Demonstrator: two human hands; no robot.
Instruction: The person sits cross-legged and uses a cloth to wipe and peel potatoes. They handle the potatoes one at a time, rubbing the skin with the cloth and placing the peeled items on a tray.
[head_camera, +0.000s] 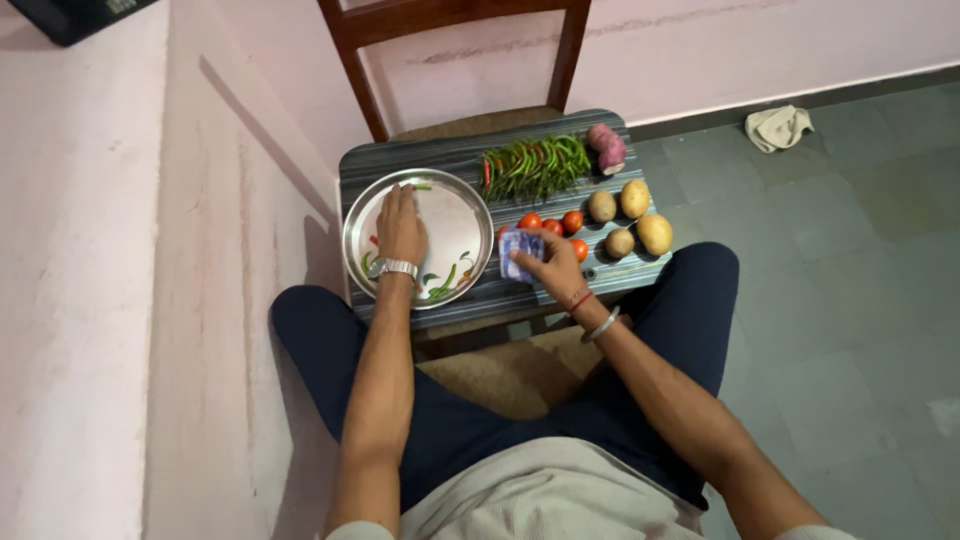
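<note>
Fingers (525, 243) grip blue packet (517, 254), long axis upright.

Both forearms extended forward from the seated body, bare from the elbows down, the knees spread to either side beneath them. The left hand (401, 226) lay palm down with fingers straight and together, pointing away from the body, wrist straight and carrying a metal-banded watch. The right hand (553, 266) was angled inward toward the left, fingers curled in a grip with the thumb on the near side; that wrist carried a red thread and, slightly further up the forearm, a silver bangle.
</note>
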